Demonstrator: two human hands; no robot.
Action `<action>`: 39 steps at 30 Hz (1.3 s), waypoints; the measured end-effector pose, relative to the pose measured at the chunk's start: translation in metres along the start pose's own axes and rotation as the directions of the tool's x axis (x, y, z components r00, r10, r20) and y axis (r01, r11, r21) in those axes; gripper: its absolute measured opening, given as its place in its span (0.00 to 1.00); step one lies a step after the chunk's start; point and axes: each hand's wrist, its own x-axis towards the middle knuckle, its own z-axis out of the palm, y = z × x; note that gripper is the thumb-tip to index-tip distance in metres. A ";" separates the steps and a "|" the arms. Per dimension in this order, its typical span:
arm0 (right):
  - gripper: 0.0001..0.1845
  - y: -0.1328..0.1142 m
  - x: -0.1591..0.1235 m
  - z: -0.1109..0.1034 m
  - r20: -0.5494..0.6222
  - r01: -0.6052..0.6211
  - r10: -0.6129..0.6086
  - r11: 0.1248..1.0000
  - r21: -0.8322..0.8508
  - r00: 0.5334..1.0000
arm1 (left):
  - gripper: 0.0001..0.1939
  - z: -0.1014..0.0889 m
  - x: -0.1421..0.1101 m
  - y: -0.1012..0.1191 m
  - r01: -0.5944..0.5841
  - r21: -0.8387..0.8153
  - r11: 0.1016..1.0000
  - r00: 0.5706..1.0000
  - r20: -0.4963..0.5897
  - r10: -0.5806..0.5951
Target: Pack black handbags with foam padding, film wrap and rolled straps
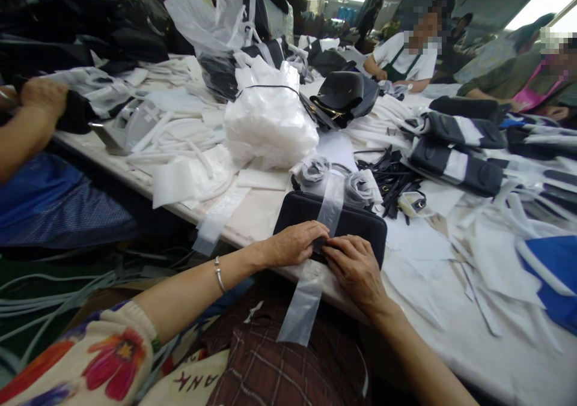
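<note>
A black bag [360, 229] lies at the table's near edge, with a clear plastic strip [332, 199] running over its middle. My left hand [295, 242] is closed at the centre of the bag, fingertips pinched on its dark front part. Beside it, my right hand [356, 269] has its fingers bent over the bag and its thumb near the same spot. What exactly lies between the fingertips is hidden. Below the bag, a clear plastic strip end [301, 313] hangs over the table edge. Grey wrapped coils [360, 188] rest just behind the bag.
A large bundle of white plastic bags [270, 118] stands behind. Black straps [392, 175] and wrapped black bags [455, 166] lie to the right, near loose white sheets [419, 238]. Another person's hand [42, 103] is at the left; co-workers sit across the table.
</note>
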 end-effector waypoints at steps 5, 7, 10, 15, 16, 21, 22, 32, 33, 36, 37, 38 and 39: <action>0.06 0.005 0.013 -0.006 0.091 0.094 -0.084 0.990 -0.107 0.992 | 0.24 -0.001 -0.003 0.000 -0.009 -0.010 1.000 0.999 -0.042 0.008; 0.07 0.006 0.016 -0.011 0.156 0.139 -0.118 0.981 -0.135 0.981 | 0.23 0.001 -0.005 0.000 -0.010 0.041 0.999 0.996 -0.084 0.014; 0.08 0.009 0.017 -0.018 0.207 0.196 -0.167 0.972 -0.127 0.964 | 0.22 0.006 -0.008 0.001 -0.013 0.198 0.980 0.991 -0.129 0.039; 0.07 0.014 0.014 -0.023 0.239 0.204 -0.180 0.976 -0.079 0.954 | 0.22 0.013 -0.009 0.002 -0.015 0.314 0.949 0.985 -0.159 0.068; 0.07 0.016 0.013 -0.023 0.250 0.198 -0.175 0.978 -0.069 0.952 | 0.21 0.013 -0.009 0.001 -0.016 0.317 0.948 0.985 -0.157 0.069; 0.05 0.021 0.012 -0.022 0.277 0.151 -0.139 0.988 -0.019 0.951 | 0.17 0.016 -0.009 -0.002 -0.065 0.358 0.931 0.992 -0.076 0.099; 0.06 0.021 0.013 -0.022 0.276 0.146 -0.136 0.989 -0.017 0.952 | 0.17 0.017 -0.009 -0.003 -0.076 0.358 0.931 0.993 -0.061 0.105; 0.09 0.006 0.026 -0.020 0.410 0.348 -0.261 0.925 -0.154 0.874 | 0.27 0.021 -0.011 -0.004 0.012 0.225 0.974 0.990 -0.136 0.020; 0.10 0.003 0.027 -0.020 0.403 0.368 -0.271 0.911 -0.185 0.874 | 0.27 0.022 -0.011 -0.005 0.017 0.229 0.973 0.992 -0.127 0.012; 0.12 0.000 0.027 -0.019 0.365 0.425 -0.327 0.875 -0.232 0.872 | 0.29 0.023 -0.011 -0.008 0.004 0.239 0.971 0.994 -0.107 0.022; 0.13 0.000 0.027 -0.018 0.353 0.440 -0.348 0.868 -0.228 0.869 | 0.28 0.023 -0.011 -0.008 -0.018 0.243 0.970 0.994 -0.102 0.043; 0.13 0.001 0.026 -0.017 0.342 0.451 -0.365 0.865 -0.220 0.866 | 0.27 0.022 -0.011 -0.009 -0.045 0.251 0.967 0.993 -0.094 0.071; 0.14 0.003 0.026 -0.016 0.331 0.453 -0.373 0.867 -0.209 0.867 | 0.25 0.022 -0.011 -0.009 -0.072 0.264 0.962 0.992 -0.085 0.098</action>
